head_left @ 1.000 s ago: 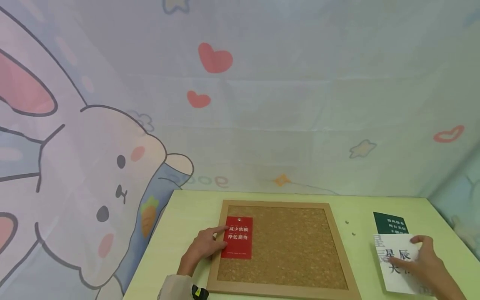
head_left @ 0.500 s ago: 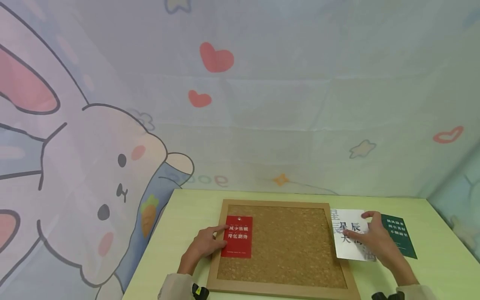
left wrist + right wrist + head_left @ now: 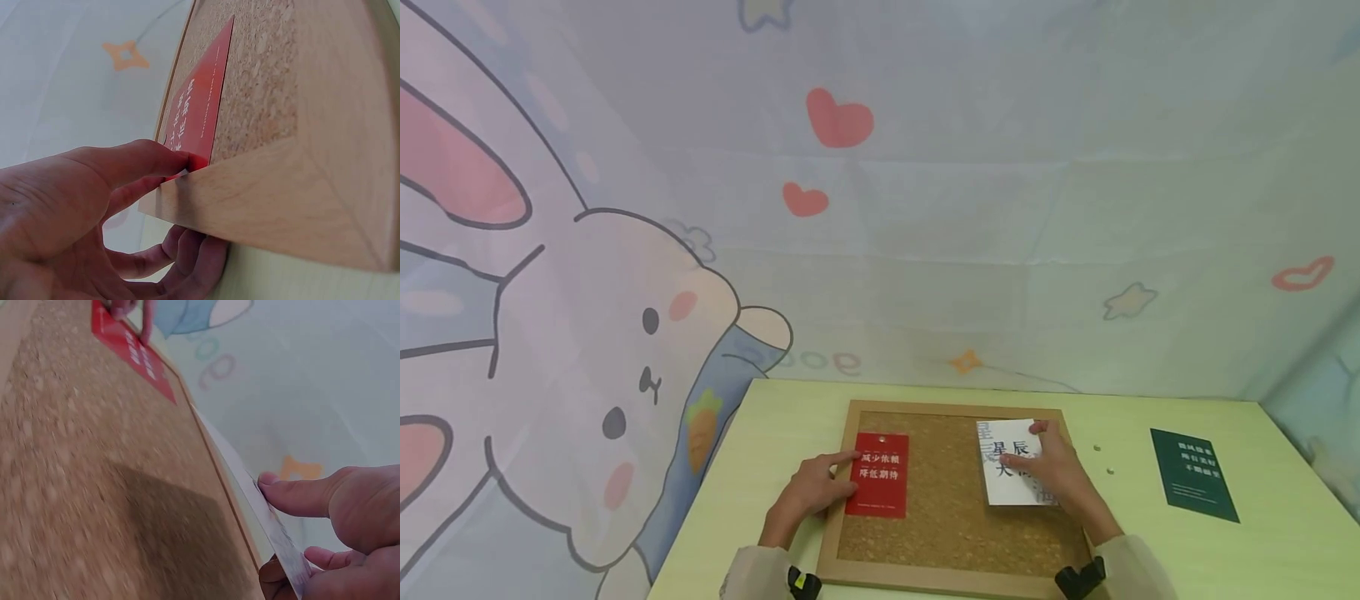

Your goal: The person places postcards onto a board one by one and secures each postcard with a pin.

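A framed corkboard (image 3: pixel 940 550) lies on the table with a red card (image 3: pixel 889 493) at its left side. A small round pin head shows at that card's top. My left hand (image 3: pixel 811 490) rests at the frame's left edge, its thumb and index finger pressing the red card's edge. In the left wrist view, its other fingers curl beside the frame, on the tabletop. My right hand (image 3: pixel 1060 468) pinches a white card (image 3: pixel 1006 483) with dark printed characters. In the right wrist view, the white card (image 3: pixel 245 481) is raised off the cork, casting a shadow.
To the right of the board lies a green card (image 3: pixel 1195 475) with white print. Two small pins (image 3: pixel 1103 459) sit on the pale table (image 3: pixel 1292 467) between that card and the board. A cartoon-print cloth (image 3: pixel 970 208) hangs behind the table.
My right hand has carried the white card leftward from the table's right side to above the cork, uncovering the green card. My left hand has stayed on the red card.
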A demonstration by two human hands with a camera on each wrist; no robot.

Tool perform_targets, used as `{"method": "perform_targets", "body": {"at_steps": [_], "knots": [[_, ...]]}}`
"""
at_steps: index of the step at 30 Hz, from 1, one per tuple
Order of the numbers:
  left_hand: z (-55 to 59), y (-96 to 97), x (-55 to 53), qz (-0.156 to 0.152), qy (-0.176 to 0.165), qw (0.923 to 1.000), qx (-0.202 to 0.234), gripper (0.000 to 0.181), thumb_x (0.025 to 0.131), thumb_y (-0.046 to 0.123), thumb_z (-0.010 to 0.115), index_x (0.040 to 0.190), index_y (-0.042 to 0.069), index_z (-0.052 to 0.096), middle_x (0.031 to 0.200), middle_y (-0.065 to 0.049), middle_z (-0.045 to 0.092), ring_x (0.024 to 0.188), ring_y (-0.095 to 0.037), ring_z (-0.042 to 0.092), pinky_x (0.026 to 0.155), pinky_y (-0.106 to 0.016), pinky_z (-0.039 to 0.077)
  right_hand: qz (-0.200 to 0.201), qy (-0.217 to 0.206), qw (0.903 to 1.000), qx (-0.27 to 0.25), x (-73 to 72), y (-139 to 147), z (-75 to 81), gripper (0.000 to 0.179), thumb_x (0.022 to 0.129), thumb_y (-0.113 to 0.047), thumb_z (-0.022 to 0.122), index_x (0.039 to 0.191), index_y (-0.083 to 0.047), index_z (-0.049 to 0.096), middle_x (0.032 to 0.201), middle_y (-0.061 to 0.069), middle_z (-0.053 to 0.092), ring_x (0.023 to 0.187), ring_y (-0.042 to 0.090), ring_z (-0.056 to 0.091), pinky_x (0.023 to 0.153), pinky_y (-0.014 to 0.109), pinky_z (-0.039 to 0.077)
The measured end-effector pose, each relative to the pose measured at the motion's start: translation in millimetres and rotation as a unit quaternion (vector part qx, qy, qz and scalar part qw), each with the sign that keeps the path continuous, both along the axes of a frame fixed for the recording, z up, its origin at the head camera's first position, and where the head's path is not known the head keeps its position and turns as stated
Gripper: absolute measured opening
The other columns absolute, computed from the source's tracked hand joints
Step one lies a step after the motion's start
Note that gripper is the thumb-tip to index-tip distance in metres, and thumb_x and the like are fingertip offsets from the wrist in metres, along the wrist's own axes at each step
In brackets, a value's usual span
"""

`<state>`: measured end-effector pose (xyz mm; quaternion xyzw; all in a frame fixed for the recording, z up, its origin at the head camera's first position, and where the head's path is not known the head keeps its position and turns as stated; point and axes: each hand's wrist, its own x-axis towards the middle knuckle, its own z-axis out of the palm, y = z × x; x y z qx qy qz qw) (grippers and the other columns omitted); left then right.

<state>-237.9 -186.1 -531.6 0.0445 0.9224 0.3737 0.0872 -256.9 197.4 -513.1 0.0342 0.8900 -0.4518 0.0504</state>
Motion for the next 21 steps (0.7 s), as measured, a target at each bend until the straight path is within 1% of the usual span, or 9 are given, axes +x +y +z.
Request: {"method": "perform_targets", "body": {"at_steps": [2, 5, 7, 9, 12, 15, 19, 21], "knots": [[0.7, -0.1, 0.1, 0.001, -0.004, 1.0, 0.002, 0.056, 0.089, 0.018, 0.075, 0.144, 0.013, 0.063, 0.1, -0.014, 0.065, 0.063, -0.019, 0.058, 0.051, -0.033, 0.048, -0.001, 0.005, 1.0, -0.002, -2.4, -12.5, -4.5, 0.078, 0.09, -0.028, 0.084, 0.14, 0.005, 0.034, 0.127, 0.029, 0.051, 0.108, 0.038, 0.051, 0.09, 0.049, 0.046], [1.4, -0.1, -0.2, 0.005, -0.008, 0.9999, 0.004, 0.057, 0.089, 0.018, 0.075, 0.144, 0.014, 0.063, 0.095, -0.012, 0.063, 0.059, -0.018, 0.058, 0.049, -0.033, 0.048, -0.002, 0.01, 0.9998, 0.016, -4.4, -28.3, -10.0, 0.076, 0.088, -0.029, 0.085, 0.138, 0.005, 0.039, 0.125, 0.027, 0.054, 0.104, 0.037, 0.053, 0.087, 0.048, 0.048], [1.7, 0.2, -0.7, 0.009, -0.013, 0.9998, 0.008, 0.057, 0.089, 0.019, 0.075, 0.145, 0.014, 0.062, 0.094, -0.011, 0.063, 0.058, -0.018, 0.057, 0.049, -0.032, 0.048, -0.004, 0.014, 0.9997, 0.018, -5.2, -37.0, -13.5, 0.075, 0.087, -0.028, 0.086, 0.136, 0.006, 0.041, 0.123, 0.027, 0.055, 0.102, 0.037, 0.054, 0.086, 0.049, 0.049], [2.3, 0.9, -0.9, 0.013, -0.017, 0.9997, 0.011, 0.058, 0.09, 0.02, 0.076, 0.146, 0.015, 0.062, 0.092, -0.011, 0.062, 0.058, -0.018, 0.057, 0.049, -0.032, 0.048, -0.009, 0.014, 0.9997, 0.016, -5.3, -44.3, -17.4, 0.074, 0.086, -0.027, 0.087, 0.135, 0.005, 0.042, 0.123, 0.026, 0.055, 0.102, 0.036, 0.054, 0.086, 0.049, 0.049], [2.6, 1.6, -0.9, 0.017, -0.024, 0.9994, 0.017, 0.059, 0.09, 0.02, 0.076, 0.146, 0.015, 0.061, 0.091, -0.01, 0.062, 0.059, -0.018, 0.058, 0.049, -0.032, 0.048, -0.012, 0.018, 0.9998, 0.0, -4.3, -53.2, -23.1, 0.074, 0.086, -0.024, 0.087, 0.136, 0.007, 0.042, 0.125, 0.027, 0.055, 0.104, 0.036, 0.053, 0.088, 0.05, 0.048], [2.9, 1.4, -0.2, 0.014, -0.02, 0.9996, 0.017, 0.058, 0.09, 0.019, 0.076, 0.146, 0.014, 0.061, 0.092, -0.01, 0.062, 0.059, -0.018, 0.058, 0.049, -0.032, 0.048, -0.014, 0.018, 0.9997, 0.0, -2.9, -60.5, -26.6, 0.074, 0.085, -0.024, 0.087, 0.136, 0.007, 0.043, 0.123, 0.026, 0.057, 0.102, 0.035, 0.054, 0.086, 0.049, 0.048], [3.0, 0.9, 0.9, 0.01, -0.015, 0.9998, 0.013, 0.058, 0.089, 0.018, 0.076, 0.145, 0.013, 0.062, 0.097, -0.013, 0.063, 0.06, -0.019, 0.057, 0.05, -0.033, 0.048, -0.016, 0.03, 0.9994, 0.001, -2.2, -69.9, -29.3, 0.073, 0.082, -0.021, 0.089, 0.132, 0.008, 0.045, 0.117, 0.025, 0.057, 0.099, 0.034, 0.055, 0.084, 0.049, 0.049], [3.0, 1.0, 1.3, 0.011, -0.014, 0.9998, 0.012, 0.057, 0.089, 0.018, 0.076, 0.145, 0.014, 0.062, 0.1, -0.015, 0.063, 0.061, -0.019, 0.057, 0.05, -0.033, 0.048, -0.014, 0.035, 0.9993, 0.002, -1.9, -74.0, -30.4, 0.073, 0.081, -0.02, 0.09, 0.13, 0.009, 0.045, 0.117, 0.025, 0.057, 0.1, 0.035, 0.054, 0.086, 0.05, 0.049]]}}
